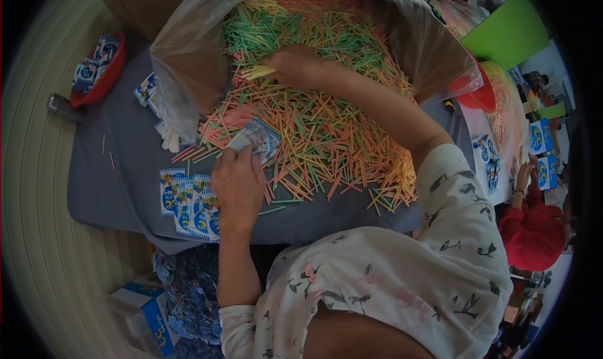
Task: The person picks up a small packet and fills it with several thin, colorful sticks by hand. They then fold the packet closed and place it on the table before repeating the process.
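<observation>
Thin coloured candy-like sticks (333, 136) in green, pink, orange and yellow spill in a big heap from a plastic-lined cardboard box lying open toward me. My right hand (298, 67) reaches over the heap, closed round a small bundle of yellow sticks (256, 72) that poke out to the left. At the heap's near left edge, my left hand (239, 182) grips a small clear-and-blue packet (256, 136) by its lower end. Beside that hand lie several blue-and-white printed packets (188, 202), overlapping on the grey cloth.
A red basket (112, 76) of packets and a metal cylinder (65, 108) stand at the left. The clear liner (182, 57) hangs over the box's side. A whitish glove-like item (169, 136) lies nearby. At the right, a person in red (534, 233) works near blue boxes (543, 152).
</observation>
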Demonstrator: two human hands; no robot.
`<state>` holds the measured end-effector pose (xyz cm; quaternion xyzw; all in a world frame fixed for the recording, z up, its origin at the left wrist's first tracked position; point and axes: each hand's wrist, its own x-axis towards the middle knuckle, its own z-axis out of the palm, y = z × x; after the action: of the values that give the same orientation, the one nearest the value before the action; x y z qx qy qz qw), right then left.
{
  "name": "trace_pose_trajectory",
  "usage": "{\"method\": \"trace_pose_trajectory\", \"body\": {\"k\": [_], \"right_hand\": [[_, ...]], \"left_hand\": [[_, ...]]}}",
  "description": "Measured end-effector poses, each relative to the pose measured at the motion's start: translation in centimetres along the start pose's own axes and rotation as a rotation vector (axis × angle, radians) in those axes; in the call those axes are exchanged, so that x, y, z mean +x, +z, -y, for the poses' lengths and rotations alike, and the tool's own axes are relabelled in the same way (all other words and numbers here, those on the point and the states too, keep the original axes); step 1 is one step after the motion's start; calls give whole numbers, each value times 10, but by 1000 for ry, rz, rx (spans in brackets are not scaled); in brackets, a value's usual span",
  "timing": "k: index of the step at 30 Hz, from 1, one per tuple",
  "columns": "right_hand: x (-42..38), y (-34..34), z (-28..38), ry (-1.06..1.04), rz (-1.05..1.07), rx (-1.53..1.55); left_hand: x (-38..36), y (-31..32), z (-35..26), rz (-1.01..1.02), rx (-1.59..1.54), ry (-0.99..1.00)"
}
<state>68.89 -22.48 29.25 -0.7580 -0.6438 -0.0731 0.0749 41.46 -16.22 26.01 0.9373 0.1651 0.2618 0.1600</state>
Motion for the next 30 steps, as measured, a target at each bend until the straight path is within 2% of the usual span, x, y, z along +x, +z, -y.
{"method": "trace_pose_trajectory", "body": {"k": [3, 6, 9, 12, 15, 18, 20, 22, 26, 30], "right_hand": [[9, 1, 7, 83, 212, -113], [8, 0, 10, 63, 318, -203], [7, -10, 21, 148, 396, -386], [2, -28, 28, 141, 352, -392], [10, -35, 38, 94, 424, -290], [17, -11, 42, 17, 470, -287], [19, 8, 36, -74, 470, -553], [21, 24, 27, -119, 464, -666], [24, 38, 9, -84, 403, -533], [23, -2, 19, 103, 309, -102]], "left_hand": [[-1, 3, -3, 59, 58, -18], [-2, 5, -3, 4, 70, -9], [-4, 7, 0, -4, 48, -20], [-6, 8, 0, 1, 40, -27], [-4, 5, -6, -1, 23, -39], [-5, 4, -6, 66, 48, -35], [-4, 6, -2, 11, 23, -39], [-3, 7, 0, -44, 1, -36], [-5, 10, 0, -104, -8, -22], [-9, 16, 2, -54, 98, 40]]}}
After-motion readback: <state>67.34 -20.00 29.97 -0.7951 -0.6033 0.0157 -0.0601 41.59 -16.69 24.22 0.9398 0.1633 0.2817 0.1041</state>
